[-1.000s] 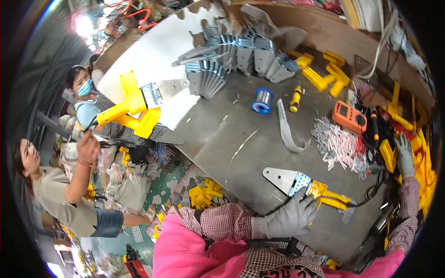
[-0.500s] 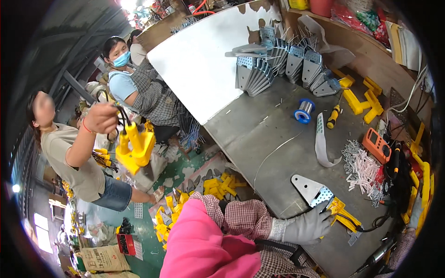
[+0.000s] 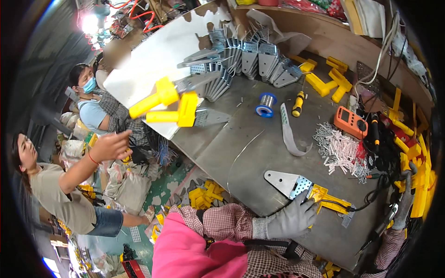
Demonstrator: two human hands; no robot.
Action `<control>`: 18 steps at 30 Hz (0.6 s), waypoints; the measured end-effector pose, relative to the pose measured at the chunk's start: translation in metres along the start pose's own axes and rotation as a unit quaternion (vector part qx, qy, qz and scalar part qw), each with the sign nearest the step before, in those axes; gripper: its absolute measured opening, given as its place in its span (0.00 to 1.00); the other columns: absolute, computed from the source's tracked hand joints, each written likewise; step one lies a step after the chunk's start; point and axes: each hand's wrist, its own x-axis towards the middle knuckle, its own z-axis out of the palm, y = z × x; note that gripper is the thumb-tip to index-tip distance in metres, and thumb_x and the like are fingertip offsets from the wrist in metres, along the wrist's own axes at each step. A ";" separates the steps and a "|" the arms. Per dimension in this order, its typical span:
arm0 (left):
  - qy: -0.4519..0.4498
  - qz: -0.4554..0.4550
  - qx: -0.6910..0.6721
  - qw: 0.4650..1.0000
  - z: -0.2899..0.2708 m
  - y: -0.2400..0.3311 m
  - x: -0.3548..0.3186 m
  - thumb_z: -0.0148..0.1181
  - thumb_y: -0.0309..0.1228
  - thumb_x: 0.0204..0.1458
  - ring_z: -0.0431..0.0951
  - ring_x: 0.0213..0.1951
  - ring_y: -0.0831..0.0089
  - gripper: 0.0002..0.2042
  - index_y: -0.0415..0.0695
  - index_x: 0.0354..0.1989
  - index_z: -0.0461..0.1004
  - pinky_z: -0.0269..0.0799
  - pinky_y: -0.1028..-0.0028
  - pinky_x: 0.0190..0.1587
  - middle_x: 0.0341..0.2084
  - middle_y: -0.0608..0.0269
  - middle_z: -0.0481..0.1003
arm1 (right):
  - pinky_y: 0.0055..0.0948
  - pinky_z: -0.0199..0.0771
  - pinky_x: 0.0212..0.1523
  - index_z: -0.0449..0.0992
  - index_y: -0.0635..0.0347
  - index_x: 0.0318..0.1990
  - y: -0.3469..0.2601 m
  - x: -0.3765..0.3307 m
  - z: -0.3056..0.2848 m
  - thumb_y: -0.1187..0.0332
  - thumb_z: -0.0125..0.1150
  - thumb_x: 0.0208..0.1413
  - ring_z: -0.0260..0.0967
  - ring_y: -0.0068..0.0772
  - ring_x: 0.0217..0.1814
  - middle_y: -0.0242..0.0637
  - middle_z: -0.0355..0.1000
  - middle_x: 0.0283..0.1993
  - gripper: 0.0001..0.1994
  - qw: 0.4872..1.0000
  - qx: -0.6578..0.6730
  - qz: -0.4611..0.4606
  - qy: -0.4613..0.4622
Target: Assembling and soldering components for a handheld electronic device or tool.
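No text legible; marks on white strip (image 3: 288, 134) too small.

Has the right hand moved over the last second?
Yes. Judged against the orange meter, the right hand has shifted back toward the wearer's body, lower in the view.

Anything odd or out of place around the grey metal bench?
Yes: two yellow plastic housings with grey metal plates look blurred over the bench's left edge, apparently airborne beyond a co-worker's outstretched hand. Small pinkish-white and grey tubes lie in a loose heap beside the orange boxy meter.
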 end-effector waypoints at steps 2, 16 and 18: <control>0.006 -0.018 -0.024 1.000 0.000 0.000 -0.002 0.56 0.41 0.49 0.74 0.55 0.58 0.21 0.36 0.45 0.75 0.60 0.48 0.63 0.51 0.51 0.76 | 0.30 0.58 0.69 0.66 0.62 0.63 -0.018 -0.002 0.006 0.75 0.41 0.67 0.61 0.37 0.69 0.42 0.64 0.66 0.18 0.998 0.062 0.021 0.021; -0.024 0.021 -0.055 0.998 0.012 -0.012 -0.005 0.60 0.49 0.48 0.70 0.60 0.60 0.31 0.36 0.54 0.71 0.54 0.48 0.66 0.57 0.48 0.71 | 0.21 0.63 0.47 0.70 0.64 0.54 -0.120 -0.011 0.033 0.72 0.49 0.66 0.65 0.21 0.41 0.31 0.69 0.38 0.12 0.913 0.304 0.241 0.129; -0.037 0.032 -0.038 0.998 0.014 -0.013 -0.003 0.59 0.49 0.48 0.69 0.61 0.60 0.32 0.36 0.55 0.70 0.54 0.47 0.67 0.58 0.48 0.70 | 0.22 0.64 0.45 0.71 0.63 0.53 -0.136 -0.012 0.035 0.72 0.51 0.65 0.65 0.22 0.40 0.32 0.69 0.38 0.11 0.945 0.219 0.217 0.108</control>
